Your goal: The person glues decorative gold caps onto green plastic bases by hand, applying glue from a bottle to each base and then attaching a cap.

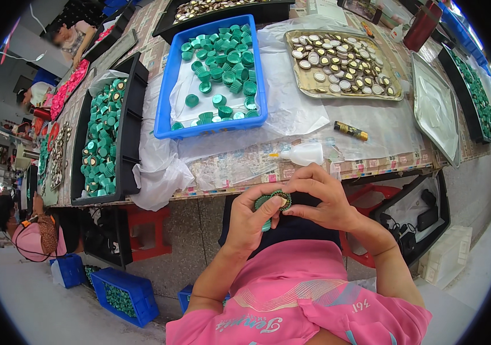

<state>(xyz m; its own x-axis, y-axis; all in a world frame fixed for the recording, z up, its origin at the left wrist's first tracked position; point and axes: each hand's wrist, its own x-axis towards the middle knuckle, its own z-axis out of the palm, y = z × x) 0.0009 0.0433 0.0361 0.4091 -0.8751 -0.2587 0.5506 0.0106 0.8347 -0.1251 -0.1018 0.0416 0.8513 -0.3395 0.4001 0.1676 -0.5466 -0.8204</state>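
Sitting toward the tabletop's (222,172) near edge, a blue plastic tray (217,129) holds loose ribbed green cups (234,57), presumably for easy reach. Left hand (244,217) curls round small pleated green pieces (262,201) just off that edge, apparently steadying them; right hand (329,201) pinches one rim. Farther right, toward the far edge, a shallow metal tray (306,83) carries round brown-and-white discs (345,85), spread thin.
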